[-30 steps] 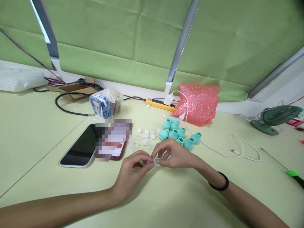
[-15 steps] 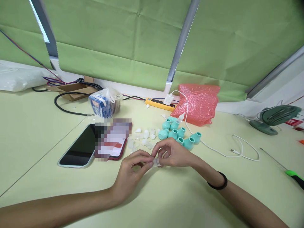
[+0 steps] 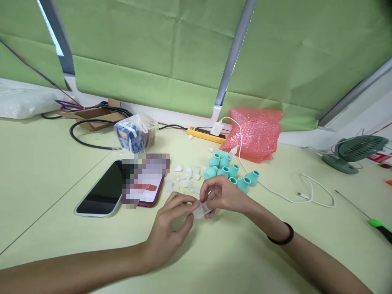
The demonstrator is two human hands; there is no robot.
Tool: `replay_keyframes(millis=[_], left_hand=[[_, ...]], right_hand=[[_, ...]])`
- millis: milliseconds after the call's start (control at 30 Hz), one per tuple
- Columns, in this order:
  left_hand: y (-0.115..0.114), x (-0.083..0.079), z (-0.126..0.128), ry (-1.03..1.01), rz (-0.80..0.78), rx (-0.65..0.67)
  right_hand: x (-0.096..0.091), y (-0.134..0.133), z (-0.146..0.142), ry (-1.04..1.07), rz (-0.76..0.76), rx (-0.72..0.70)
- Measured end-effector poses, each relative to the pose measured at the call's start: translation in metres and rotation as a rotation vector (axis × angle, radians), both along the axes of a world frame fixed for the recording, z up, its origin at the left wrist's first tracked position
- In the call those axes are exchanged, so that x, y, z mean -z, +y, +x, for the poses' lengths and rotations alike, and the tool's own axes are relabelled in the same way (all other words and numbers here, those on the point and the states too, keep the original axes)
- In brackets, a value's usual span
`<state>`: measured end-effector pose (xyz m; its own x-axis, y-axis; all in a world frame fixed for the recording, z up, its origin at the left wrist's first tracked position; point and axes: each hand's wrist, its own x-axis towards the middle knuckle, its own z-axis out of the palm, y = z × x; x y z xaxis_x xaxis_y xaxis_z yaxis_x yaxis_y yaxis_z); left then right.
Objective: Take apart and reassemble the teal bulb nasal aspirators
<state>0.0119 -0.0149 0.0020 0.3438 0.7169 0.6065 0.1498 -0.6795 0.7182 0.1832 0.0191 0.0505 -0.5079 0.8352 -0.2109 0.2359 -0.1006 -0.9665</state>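
Observation:
My left hand (image 3: pixel 171 228) and my right hand (image 3: pixel 222 196) meet over the pale green table (image 3: pixel 214 261), fingertips pinched together on a small clear plastic piece (image 3: pixel 200 211). Just beyond the hands lie several small white and clear plastic bits (image 3: pixel 186 177). A cluster of several teal rubber bulbs (image 3: pixel 231 171) sits behind my right hand. A black band (image 3: pixel 281 237) circles my right wrist.
Two phones (image 3: pixel 104 190) lie to the left. Farther back are a wrapped blue pack (image 3: pixel 134 134), a yellow power strip (image 3: pixel 206 134) with a white cable (image 3: pixel 290 192), pink bubble wrap (image 3: pixel 255 132), a green fan (image 3: pixel 357 153) and a green-handled tool (image 3: pixel 378 224) at right.
Both hands shifted slightly; the clear piece has tilted down and shows more between the fingertips. My left fingers have spread a little.

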Motion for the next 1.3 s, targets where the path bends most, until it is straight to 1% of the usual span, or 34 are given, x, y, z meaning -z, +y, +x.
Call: replay_keyframes(millis=[100,167,233,367,500,667,767,933,1067,1200,1300], left_hand=[[-0.0019,-0.0011,0.0,0.011,0.028,-0.003],[-0.0038,-0.0027,0.0001,0.029,0.021,0.005],[-0.0056,-0.0042,0.0003,0.055,-0.006,0.0],[-0.0082,-0.0051,0.0007,0.083,-0.065,-0.054],[-0.0084,-0.0046,0.0013,0.086,-0.115,-0.06],[-0.0044,-0.0054,0.0019,0.088,-0.194,-0.066],[-0.0018,-0.0058,0.0018,0.072,-0.182,-0.042],[-0.0022,-0.0061,0.0014,0.065,-0.145,-0.052],[-0.0046,-0.0069,0.0019,0.092,-0.18,-0.01],[-0.0048,-0.006,0.0027,0.087,-0.245,-0.053],[-0.0041,-0.0041,0.0024,0.08,-0.257,-0.052]], right_hand=[[-0.0013,-0.0007,-0.0033,0.076,-0.09,0.052],[-0.0018,-0.0013,-0.0051,0.104,-0.127,0.058],[-0.0019,-0.0015,-0.0061,0.111,-0.141,0.052],[-0.0001,-0.0007,-0.0064,0.107,-0.156,0.051],[0.0022,0.0008,-0.0063,0.11,-0.177,0.029],[0.0007,0.001,-0.0066,0.131,-0.165,0.045],[-0.0001,0.0005,-0.0071,0.126,-0.155,0.051],[0.0001,-0.0013,-0.008,0.139,-0.174,0.033],[-0.0015,-0.002,-0.0066,0.116,-0.175,-0.009],[-0.0018,0.0004,-0.0048,0.118,-0.138,-0.016],[-0.0008,0.0021,-0.0042,0.131,-0.117,-0.03]])
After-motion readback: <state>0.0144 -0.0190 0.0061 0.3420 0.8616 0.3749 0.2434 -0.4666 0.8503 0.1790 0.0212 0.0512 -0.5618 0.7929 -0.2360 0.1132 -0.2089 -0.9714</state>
